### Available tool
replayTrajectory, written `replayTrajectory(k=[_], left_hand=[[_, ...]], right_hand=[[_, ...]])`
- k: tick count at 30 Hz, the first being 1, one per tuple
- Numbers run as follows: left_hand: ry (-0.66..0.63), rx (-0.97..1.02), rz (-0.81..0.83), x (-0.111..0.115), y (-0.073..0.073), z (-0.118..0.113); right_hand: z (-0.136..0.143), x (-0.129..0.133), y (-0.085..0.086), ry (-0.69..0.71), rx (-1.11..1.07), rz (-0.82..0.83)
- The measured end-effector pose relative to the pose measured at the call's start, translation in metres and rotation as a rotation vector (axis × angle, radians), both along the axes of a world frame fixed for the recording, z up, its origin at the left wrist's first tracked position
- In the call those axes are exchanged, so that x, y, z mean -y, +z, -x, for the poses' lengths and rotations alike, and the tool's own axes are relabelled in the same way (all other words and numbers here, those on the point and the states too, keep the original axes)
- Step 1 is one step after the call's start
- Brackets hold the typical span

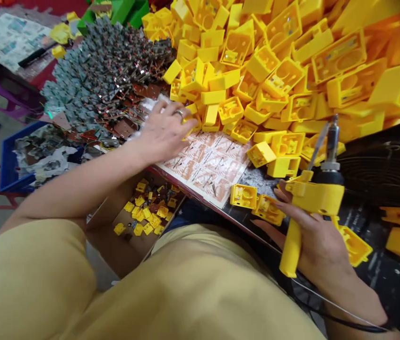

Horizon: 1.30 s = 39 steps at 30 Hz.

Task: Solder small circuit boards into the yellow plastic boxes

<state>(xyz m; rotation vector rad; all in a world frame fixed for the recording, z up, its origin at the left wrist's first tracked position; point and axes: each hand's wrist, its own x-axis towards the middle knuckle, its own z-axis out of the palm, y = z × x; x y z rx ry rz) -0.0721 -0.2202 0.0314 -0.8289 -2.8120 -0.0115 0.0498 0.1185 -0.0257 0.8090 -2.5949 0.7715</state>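
My right hand (322, 250) is wrapped around a yellow soldering gun (299, 222), its metal tip pointing up and away and a thin solder feed tube beside it. Fingertips of that hand are close to an open yellow plastic casing (269, 209); another casing (243, 195) lies just left of it. My left hand (168, 127), with a ring on one finger, reaches to the near edge of the yellow casing pile (217, 85). Its fingers bend over a small yellow casing (187, 135), mostly hidden beneath them. Crumpled white material (148, 103) lies against this hand.
Grey parts with wires and brown boards (108, 71) are heaped at back left. A cardboard box (106, 208) below the table edge holds small yellow parts. A blue crate (6, 160) stands left. A printed sheet (210, 165) covers the tabletop; a black fan-like object (391, 160) is right.
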Motion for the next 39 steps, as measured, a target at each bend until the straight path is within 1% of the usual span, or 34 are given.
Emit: replayTrajectory(k=[2, 3, 5, 7, 9, 11, 12, 13, 14, 15, 16, 17, 18, 20, 21, 22, 23, 24, 26, 29, 31, 33, 35, 37, 39], left_hand=[[0.04, 0.039, 0.034, 0.02, 0.0, 0.014], [0.043, 0.054, 0.044, 0.025, -0.001, 0.017], [0.02, 0.054, 0.058, 0.024, -0.001, 0.016], [-0.079, 0.027, 0.095, 0.011, 0.0, 0.005], [-0.265, 0.021, 0.134, -0.011, -0.001, -0.01], [-0.479, 0.06, 0.13, -0.036, -0.007, -0.027], [-0.552, 0.084, 0.093, -0.046, -0.011, -0.033], [-0.595, 0.105, 0.037, -0.053, -0.015, -0.038], [-0.609, 0.115, -0.034, -0.057, -0.017, -0.041], [-0.59, 0.106, -0.112, -0.056, -0.019, -0.042], [-0.534, 0.085, -0.181, -0.05, -0.018, -0.041], [-0.441, 0.058, -0.229, -0.04, -0.015, -0.038], [-0.321, 0.026, -0.256, -0.026, -0.011, -0.034], [-0.016, 0.003, -0.231, 0.006, 0.0, -0.023], [0.095, 0.016, -0.205, 0.021, 0.005, -0.017], [0.164, 0.039, -0.183, 0.034, 0.008, -0.011], [0.199, 0.061, -0.17, 0.043, 0.01, -0.006], [0.208, 0.08, -0.166, 0.049, 0.009, -0.002], [0.183, 0.107, -0.175, 0.052, 0.004, 0.003], [0.15, 0.125, -0.241, 0.046, -0.005, 0.005], [0.147, 0.132, -0.322, 0.044, -0.006, 0.005], [0.156, 0.145, -0.447, 0.044, 0.0, 0.009], [0.177, 0.159, -0.618, 0.043, 0.011, 0.016], [0.183, 0.167, -0.773, 0.037, 0.024, 0.023], [0.121, 0.206, -0.838, 0.025, 0.034, 0.025]], right_hand=[[0.006, 0.01, 0.004, 0.055, -0.052, -0.057], [0.01, 0.015, 0.006, 0.085, -0.08, -0.085], [0.015, 0.024, 0.008, 0.126, -0.105, -0.111], [0.018, 0.03, 0.008, 0.132, -0.107, -0.119], [0.017, 0.031, 0.006, 0.109, -0.121, -0.126], [0.015, 0.029, 0.004, 0.078, -0.14, -0.13], [0.014, 0.027, 0.003, 0.069, -0.148, -0.13], [0.014, 0.026, 0.003, 0.065, -0.153, -0.131], [0.013, 0.024, 0.002, 0.065, -0.157, -0.131], [0.013, 0.023, 0.002, 0.063, -0.162, -0.13], [0.013, 0.022, 0.002, 0.058, -0.167, -0.129], [0.014, 0.021, 0.002, 0.053, -0.173, -0.123], [0.014, 0.02, 0.003, 0.048, -0.174, -0.112], [0.015, 0.019, 0.005, 0.048, -0.158, -0.074], [0.016, 0.019, 0.006, 0.051, -0.146, -0.051], [0.016, 0.02, 0.007, 0.055, -0.134, -0.033], [0.016, 0.02, 0.007, 0.057, -0.122, -0.02], [0.016, 0.021, 0.008, 0.056, -0.11, -0.013], [0.015, 0.022, 0.008, 0.056, -0.088, -0.004], [0.013, 0.025, 0.007, 0.038, -0.058, 0.017], [0.014, 0.031, 0.007, 0.018, -0.07, 0.029], [0.017, 0.041, 0.01, 0.012, -0.089, 0.027], [0.024, 0.055, 0.013, 0.044, -0.115, 0.008], [0.031, 0.07, 0.017, 0.097, -0.135, -0.028], [0.037, 0.08, 0.02, 0.157, -0.118, -0.064]])
